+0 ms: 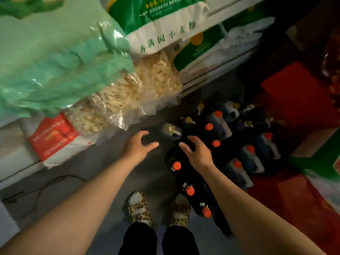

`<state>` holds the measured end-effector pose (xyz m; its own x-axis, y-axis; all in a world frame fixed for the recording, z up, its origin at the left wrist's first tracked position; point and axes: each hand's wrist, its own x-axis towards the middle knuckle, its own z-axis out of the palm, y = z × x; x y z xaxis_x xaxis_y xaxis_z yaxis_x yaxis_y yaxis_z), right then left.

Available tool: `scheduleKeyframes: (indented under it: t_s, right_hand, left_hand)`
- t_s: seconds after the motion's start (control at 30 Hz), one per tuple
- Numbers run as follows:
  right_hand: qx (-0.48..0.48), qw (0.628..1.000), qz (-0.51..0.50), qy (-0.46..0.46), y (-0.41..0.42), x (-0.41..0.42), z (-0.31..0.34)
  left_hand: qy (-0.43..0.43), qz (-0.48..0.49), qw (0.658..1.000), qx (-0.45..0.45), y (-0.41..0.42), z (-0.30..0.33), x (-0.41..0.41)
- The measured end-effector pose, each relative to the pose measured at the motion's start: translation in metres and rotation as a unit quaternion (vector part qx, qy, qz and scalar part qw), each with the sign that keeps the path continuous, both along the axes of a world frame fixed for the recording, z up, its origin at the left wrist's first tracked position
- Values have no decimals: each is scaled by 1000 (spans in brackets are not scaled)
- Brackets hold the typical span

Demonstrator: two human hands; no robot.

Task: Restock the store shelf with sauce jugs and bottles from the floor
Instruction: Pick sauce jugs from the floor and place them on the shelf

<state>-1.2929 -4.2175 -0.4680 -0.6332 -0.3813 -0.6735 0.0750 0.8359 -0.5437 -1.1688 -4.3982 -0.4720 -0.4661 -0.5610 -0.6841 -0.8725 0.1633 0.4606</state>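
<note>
Beyond both hands, on the floor, stands the jug point(171, 131), upright, its long axis vertical. It lies just ahead of the left hand point(137, 147) and right hand point(197, 153), between them, slightly nearer the right. Fingers point(152, 144) of both hands are spread wide, holding nothing. 3 red-capped bottles point(176, 165) stand nearer the feet than the jug.

Dim floor, much lost in shadow and at the edges

Blurring at upper left: green bag point(55, 57), cut by the edge. Sinking into shadow: dark bottles point(185, 183), only their red caps showing. Hiding some jugs point(219, 124) behind the right hand point(197, 153). Running off the right edge: red box point(298, 100).
</note>
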Motion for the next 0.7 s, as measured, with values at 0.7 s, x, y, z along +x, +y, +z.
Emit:
scheduleKeyframes:
  t_s: [0.7]
  right_hand:
    - [-136, 981, -129, -55, -46, -10, -263]
  left_hand:
    - [159, -179, 957, 161, -59, -317, -69]
